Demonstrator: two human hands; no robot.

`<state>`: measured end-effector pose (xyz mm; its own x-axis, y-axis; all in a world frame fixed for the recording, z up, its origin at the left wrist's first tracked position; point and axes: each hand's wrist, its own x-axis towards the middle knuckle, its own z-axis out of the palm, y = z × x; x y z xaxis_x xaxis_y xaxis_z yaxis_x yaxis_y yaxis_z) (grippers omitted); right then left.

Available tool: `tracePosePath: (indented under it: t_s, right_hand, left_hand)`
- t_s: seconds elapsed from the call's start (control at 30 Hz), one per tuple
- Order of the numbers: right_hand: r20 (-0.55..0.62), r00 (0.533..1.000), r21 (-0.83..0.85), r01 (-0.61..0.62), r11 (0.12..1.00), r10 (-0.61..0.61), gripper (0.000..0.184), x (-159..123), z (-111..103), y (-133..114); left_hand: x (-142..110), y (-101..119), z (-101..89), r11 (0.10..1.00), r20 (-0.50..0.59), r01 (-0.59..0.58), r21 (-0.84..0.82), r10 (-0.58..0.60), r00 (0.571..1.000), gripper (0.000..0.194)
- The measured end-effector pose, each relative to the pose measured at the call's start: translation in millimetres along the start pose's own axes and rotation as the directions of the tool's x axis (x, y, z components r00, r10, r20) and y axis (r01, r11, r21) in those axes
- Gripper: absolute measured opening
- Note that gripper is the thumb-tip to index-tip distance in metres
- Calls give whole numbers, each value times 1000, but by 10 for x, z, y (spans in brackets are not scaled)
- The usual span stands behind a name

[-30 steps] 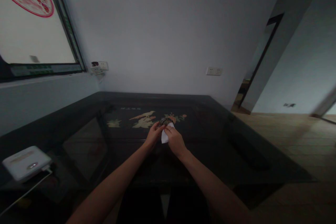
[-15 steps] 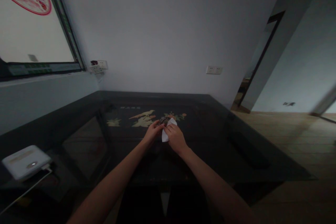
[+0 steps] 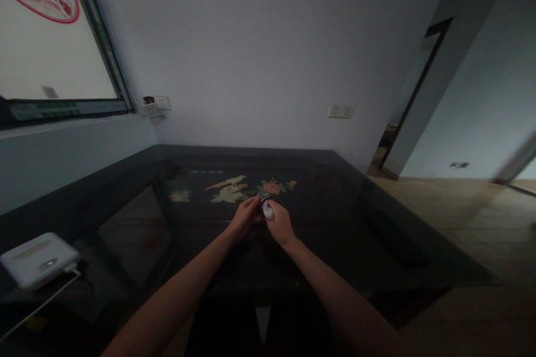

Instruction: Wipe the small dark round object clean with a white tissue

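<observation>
Over the dark tabletop my two hands meet near the middle of the view. My left hand [image 3: 245, 216] is closed, with its fingertips gripping a small dark shiny object [image 3: 265, 198] that looks rounded; its kind is too small and dim to make out. A crumpled white tissue [image 3: 267, 211] is pinched in my right hand [image 3: 280, 223] and pressed against the near side of that object. My fingers cover much of both things.
The glossy dark table [image 3: 335, 189] bears a printed bird and flowers [image 3: 229, 187]. A white box [image 3: 39, 259] with a cable stands at the left, and a long dark object [image 3: 396, 237] lies at the right. Behind is a wall with sockets [image 3: 340, 111].
The tissue, spread with its corners sticking out before, is now bunched up in my right hand. Both hands have shifted slightly down, and the dark object has turned in my fingers.
</observation>
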<state>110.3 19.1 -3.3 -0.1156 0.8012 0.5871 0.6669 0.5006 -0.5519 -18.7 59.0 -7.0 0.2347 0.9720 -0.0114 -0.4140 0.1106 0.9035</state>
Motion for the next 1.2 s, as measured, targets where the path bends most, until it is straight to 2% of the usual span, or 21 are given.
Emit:
tracePosePath:
  t_s: [0.13,0.23,0.37,0.5,0.6,0.7,0.8,0.9,1.0,1.07,1.13,1.2]
  right_hand:
    - [-18,999,-15,38,999,-38,35,-7,33,-17]
    - [-18,999,-3,39,999,-39,32,-14,62,-30]
    - [-94,995,98,-11,995,20,25,2,85,-43]
    - [-115,992,147,-33,989,50,33,11,93,-26]
    - [-65,998,44,-2,999,5,36,8,78,-7]
    - [44,994,-138,102,985,-97,38,18,48,-8]
    - [186,965,-325,239,915,-185,37,40,18,-28]
    - [290,925,-446,357,821,-245,31,51,-3,-44]
    - [330,901,-484,418,768,-283,25,37,-15,-48]
    - [337,889,-493,446,747,-309,23,24,-20,-48]
    - [325,888,-497,453,740,-325,24,20,-24,-49]
    - [281,905,-497,422,758,-319,26,31,-32,-46]
  left_hand:
    - [-28,12,37,997,-8,-33,-71,32,999,44]
    - [-1,8,34,995,3,-36,-95,37,999,42]
    - [25,-24,40,990,19,-60,-130,63,998,43]
    - [1,-37,66,989,38,-96,-114,101,994,44]
    - [0,-41,78,991,8,-96,-97,97,995,46]
    - [51,-52,53,987,-59,-134,-93,129,990,51]
    - [121,-48,-22,990,-98,-143,10,143,985,55]
    - [160,-9,-115,974,-128,-95,203,123,984,55]
    - [159,49,-175,940,-134,-35,339,85,987,54]
    - [145,79,-187,932,-132,-6,362,58,990,53]
    - [122,97,-175,945,-129,15,326,28,991,54]
    - [88,105,-134,975,-93,22,222,-2,996,55]
